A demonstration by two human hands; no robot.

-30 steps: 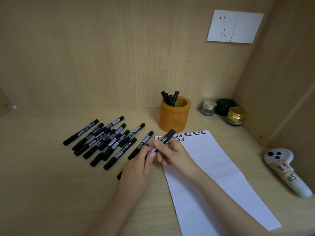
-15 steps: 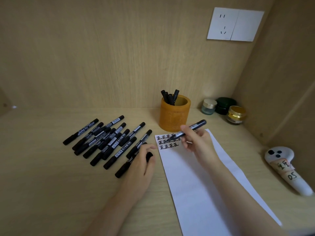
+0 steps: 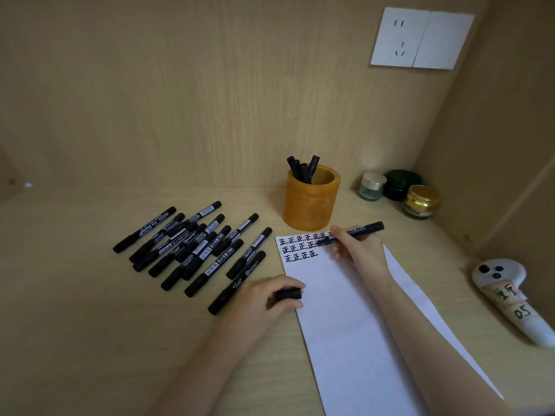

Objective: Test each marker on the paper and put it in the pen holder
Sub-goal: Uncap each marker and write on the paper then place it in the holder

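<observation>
Writing underway: paper [image 3: 360, 325] lies in front of the pen holder [image 3: 312, 202], with untested markers [image 3: 195, 244] piled to its left. A second ago both hands were pulling the cap off. The right hand [image 3: 360, 250] has since moved up and pinches the marker [image 3: 363, 229], tip on the second row of marks, so the test is in progress. Meanwhile the left hand [image 3: 264, 298] rests at the paper's edge, fingers curled round the cap [image 3: 289, 294].

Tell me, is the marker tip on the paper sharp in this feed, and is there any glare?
Head view: the marker tip in the right hand is motion-smeared at the end of the second row; head view: the written marks on the paper read crisp; head view: dim, even light, no glare.
</observation>
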